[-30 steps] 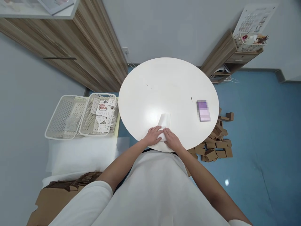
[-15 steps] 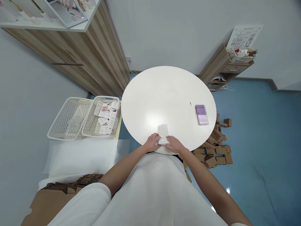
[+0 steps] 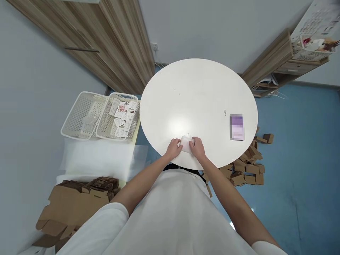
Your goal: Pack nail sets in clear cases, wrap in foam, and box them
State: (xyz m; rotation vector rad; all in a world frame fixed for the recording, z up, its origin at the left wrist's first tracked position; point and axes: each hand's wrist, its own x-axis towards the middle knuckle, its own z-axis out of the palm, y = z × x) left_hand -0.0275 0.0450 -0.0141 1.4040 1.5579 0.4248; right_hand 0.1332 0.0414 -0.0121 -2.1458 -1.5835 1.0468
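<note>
A small, pale white folded packet (image 3: pixel 186 144), which looks like thin foam sheet or film, lies on the round white table (image 3: pixel 196 88) close to its front edge. My left hand (image 3: pixel 174 148) grips the packet's left side between thumb and fingers. On the opposite side, my right hand (image 3: pixel 197 147) pinches it, the thumb over the top and the fingers around the far right corner. Whatever the packet may hold inside is hidden.
A pixelated purple item (image 3: pixel 237 127) lies at the table's right. On the left stand a basket with printed cards (image 3: pixel 99 131) and another basket (image 3: pixel 65 124), with translucent sheets (image 3: pixel 98 156) and flattened cardboard (image 3: pixel 71 202) nearer me. Small brown boxes (image 3: pixel 249 169) are piled on the floor at right.
The white strip that stretched away from my hands is now folded into a compact packet. Both hands have shifted slightly forward on the table, and my view has moved.
</note>
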